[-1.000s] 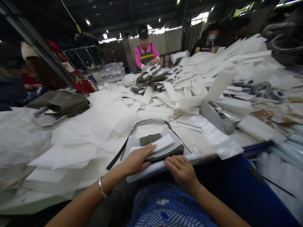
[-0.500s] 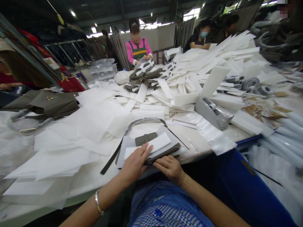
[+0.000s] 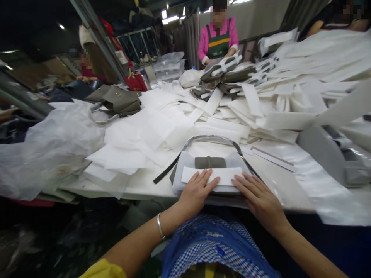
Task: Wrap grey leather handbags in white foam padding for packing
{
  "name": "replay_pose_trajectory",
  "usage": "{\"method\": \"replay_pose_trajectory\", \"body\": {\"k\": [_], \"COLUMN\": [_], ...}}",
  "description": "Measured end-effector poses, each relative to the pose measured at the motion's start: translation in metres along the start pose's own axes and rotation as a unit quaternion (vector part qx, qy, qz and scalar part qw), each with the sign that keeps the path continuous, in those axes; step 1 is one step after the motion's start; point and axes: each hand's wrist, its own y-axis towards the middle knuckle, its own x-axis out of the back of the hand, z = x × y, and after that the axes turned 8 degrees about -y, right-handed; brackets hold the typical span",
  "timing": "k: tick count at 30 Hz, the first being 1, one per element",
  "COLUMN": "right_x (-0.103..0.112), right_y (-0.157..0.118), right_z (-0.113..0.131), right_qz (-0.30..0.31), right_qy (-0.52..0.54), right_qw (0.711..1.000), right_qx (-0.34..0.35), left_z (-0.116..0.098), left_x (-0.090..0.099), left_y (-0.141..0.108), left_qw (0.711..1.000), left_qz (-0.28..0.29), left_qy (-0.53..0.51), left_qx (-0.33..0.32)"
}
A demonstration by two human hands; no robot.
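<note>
A dark olive handbag [image 3: 210,162] lies flat at the table's front edge, mostly covered by a pale wrapping sheet [image 3: 188,160]. Its handle [image 3: 208,137], wrapped in clear film, arches away from me, and a dark strap [image 3: 165,170] trails to the left. Across the bag's front lies a white foam strip [image 3: 223,177]. My left hand [image 3: 199,189] rests on the strip's left half, fingers stretched. On the strip's right end my right hand [image 3: 257,195] lies with fingers extended. Neither hand is closed round anything.
White foam sheets [image 3: 136,143] are heaped left of the bag. A grey tape dispenser [image 3: 321,150] stands on the right beside plastic film [image 3: 315,185]. Wrapped bags [image 3: 226,75] lie at the back, before a person in a pink top [image 3: 218,38]. Clear plastic [image 3: 63,139] bunches at far left.
My view has swung left. My right hand has moved from the bag's near edge up onto the strip's right end. The strip and bag now lie straighter before me; my left hand stays on the strip.
</note>
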Motion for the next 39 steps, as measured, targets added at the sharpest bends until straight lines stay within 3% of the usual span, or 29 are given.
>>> {"method": "replay_pose_trajectory", "body": {"k": [9,14,18,20,22,24,27,32,37,39], "right_x": [-0.006,-0.005,0.008,0.013,0.014,0.012,0.013,0.024,0.03,0.031], "right_y": [-0.007,-0.005,-0.013,-0.022,-0.032,-0.038,-0.034,-0.005,0.019,0.026], "right_z": [0.011,0.014,0.016,0.02,0.025,0.027,0.024,0.011,0.011,0.013], "right_qz": [-0.038,-0.045,-0.024,-0.039,-0.044,-0.015,0.043,0.101,0.058,0.036], "right_qy": [0.011,0.03,0.119,0.163,0.203,0.249,0.312,0.357,0.432,0.463], "right_qw": [0.998,0.996,0.984,0.958,0.911,0.868,0.828,0.773,0.703,0.689], "right_qx": [-0.04,-0.076,-0.127,-0.232,-0.355,-0.429,-0.464,-0.515,-0.563,-0.556], "left_z": [-0.042,-0.042,-0.034,-0.033,-0.033,-0.033,-0.032,-0.03,-0.027,-0.025], "left_x": [0.001,-0.023,-0.035,-0.037,-0.037,-0.038,-0.039,-0.042,-0.049,-0.052], "left_y": [0.024,0.028,0.023,0.022,0.022,0.023,0.023,0.02,0.014,0.014], "left_qw": [0.997,0.991,0.985,0.982,0.981,0.979,0.977,0.972,0.97,0.969], "left_qz": [0.001,-0.077,-0.139,-0.155,-0.166,-0.175,-0.188,-0.214,-0.236,-0.243], "left_qy": [0.053,0.102,0.104,0.101,0.099,0.098,0.095,0.085,0.04,0.022], "left_qx": [0.047,0.028,-0.007,-0.02,-0.031,-0.036,-0.043,-0.056,-0.046,-0.043]}}
